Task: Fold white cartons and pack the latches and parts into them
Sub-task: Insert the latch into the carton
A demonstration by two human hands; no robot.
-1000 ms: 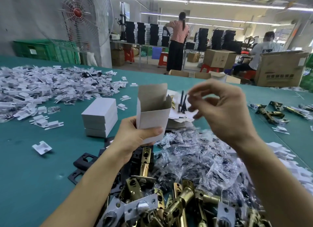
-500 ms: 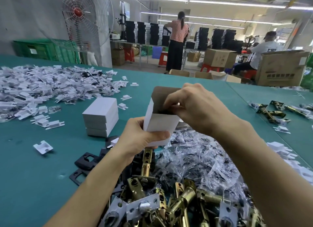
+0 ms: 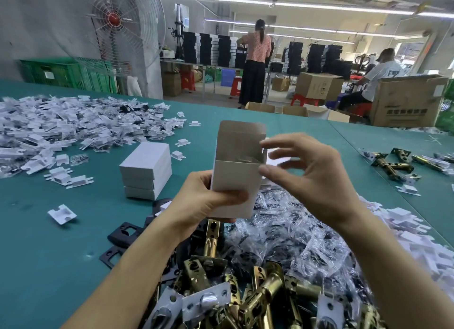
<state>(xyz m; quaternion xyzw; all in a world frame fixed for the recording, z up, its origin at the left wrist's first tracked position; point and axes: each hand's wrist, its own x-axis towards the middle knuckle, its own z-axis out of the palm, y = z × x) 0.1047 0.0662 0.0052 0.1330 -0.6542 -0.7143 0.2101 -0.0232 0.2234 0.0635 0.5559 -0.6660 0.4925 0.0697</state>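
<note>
Green surface, fan upper left, a person standing at the back. The right hand has come out of the carton and sits just right of it, fingers spread, holding nothing. Left hand grips the open carton at centre frame, above the latches.

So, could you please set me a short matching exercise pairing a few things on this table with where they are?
1 open carton
2 stack of closed cartons
3 brass latches
4 right hand

A piled at the near edge
B gripped by the left hand
C by the carton's open top
D on the table, left of the hands

Pairs: 1-B, 2-D, 3-A, 4-C.
</note>
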